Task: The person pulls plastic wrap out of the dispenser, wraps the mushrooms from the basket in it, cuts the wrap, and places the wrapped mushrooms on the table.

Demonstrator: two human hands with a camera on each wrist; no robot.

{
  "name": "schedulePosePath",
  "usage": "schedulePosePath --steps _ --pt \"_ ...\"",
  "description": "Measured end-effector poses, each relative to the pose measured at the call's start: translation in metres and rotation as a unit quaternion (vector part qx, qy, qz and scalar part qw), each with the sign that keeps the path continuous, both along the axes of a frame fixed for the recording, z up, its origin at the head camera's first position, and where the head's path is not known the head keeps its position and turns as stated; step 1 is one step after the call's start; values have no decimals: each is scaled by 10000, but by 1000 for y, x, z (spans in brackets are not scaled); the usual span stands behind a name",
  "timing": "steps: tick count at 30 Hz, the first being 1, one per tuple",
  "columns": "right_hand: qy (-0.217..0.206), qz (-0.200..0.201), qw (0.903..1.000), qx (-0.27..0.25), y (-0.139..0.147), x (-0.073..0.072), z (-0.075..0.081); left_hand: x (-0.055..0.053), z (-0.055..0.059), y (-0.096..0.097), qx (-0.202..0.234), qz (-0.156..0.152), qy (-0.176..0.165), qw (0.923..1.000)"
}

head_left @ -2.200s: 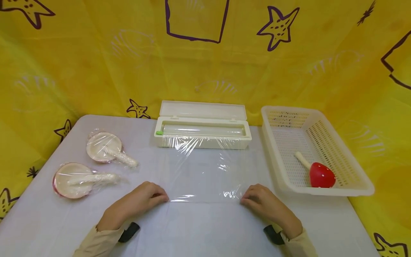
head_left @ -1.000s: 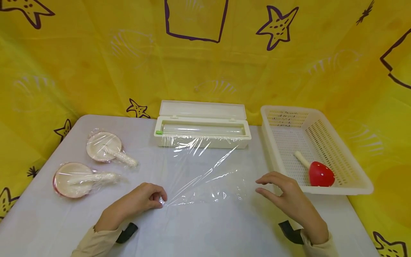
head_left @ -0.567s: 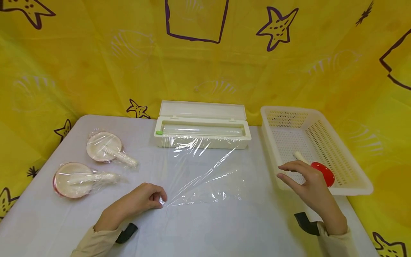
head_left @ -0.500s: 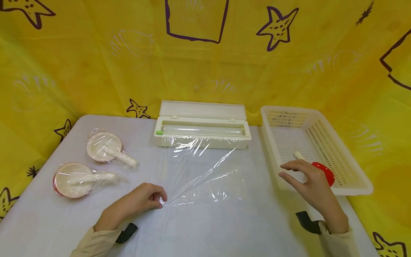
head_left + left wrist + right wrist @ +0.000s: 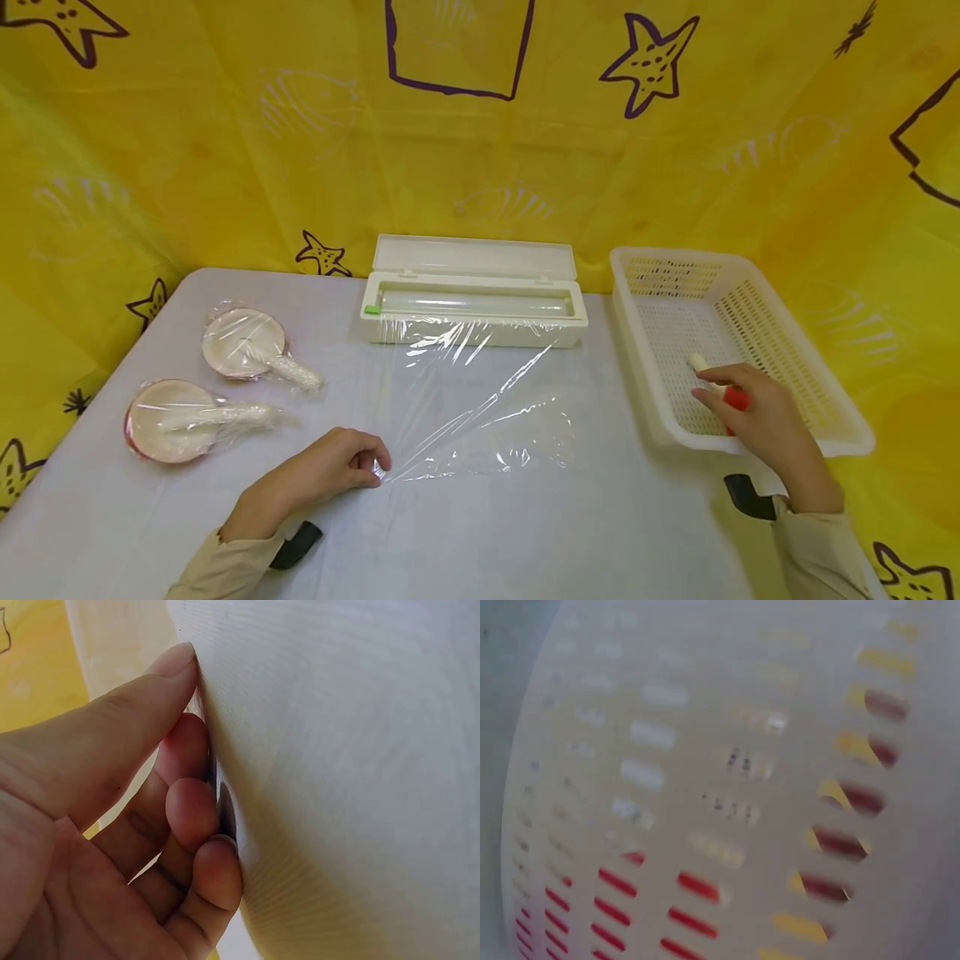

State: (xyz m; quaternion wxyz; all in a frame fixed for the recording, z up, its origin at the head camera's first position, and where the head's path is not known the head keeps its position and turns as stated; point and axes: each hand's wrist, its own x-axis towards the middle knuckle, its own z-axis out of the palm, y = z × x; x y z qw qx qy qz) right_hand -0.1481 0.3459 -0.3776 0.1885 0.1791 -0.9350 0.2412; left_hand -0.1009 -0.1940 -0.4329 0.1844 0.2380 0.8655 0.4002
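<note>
My left hand (image 5: pixel 330 462) pinches the near left corner of a sheet of cling film (image 5: pixel 457 417), low over the table; in the left wrist view the thumb and curled fingers (image 5: pixel 187 806) are right at the white tabletop. The film runs back to an open white dispenser box (image 5: pixel 476 332) with the roll inside, its right side lying loose. My right hand (image 5: pixel 765 412) reaches into a white slotted basket (image 5: pixel 660 417), thumb and forefinger apart over a red, white-dotted toy mushroom (image 5: pixel 737 398). Its pale stem shows beyond the fingertips; the hand hides much of the cap.
Two film-wrapped mushrooms, one farther back (image 5: pixel 243 342) and one nearer (image 5: pixel 172 421), lie cap down on the left of the table (image 5: pixel 480 542). A green slider (image 5: pixel 372 310) sits on the box's left end. A yellow patterned cloth (image 5: pixel 480 150) hangs behind.
My right hand let go of the film's right corner and moved right into the basket, over the mushroom. The film's right side went slack and creased. The left hand kept its corner.
</note>
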Motion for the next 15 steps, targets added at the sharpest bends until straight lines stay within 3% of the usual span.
schedulePosePath --steps 5,15 --pt "-675 -476 9963 244 16 -4 0 0 -1 0 35 -34 0 10000" --pt "-1171 -679 9895 512 35 -13 -6 0 1 0 -23 -15 -23 10000"
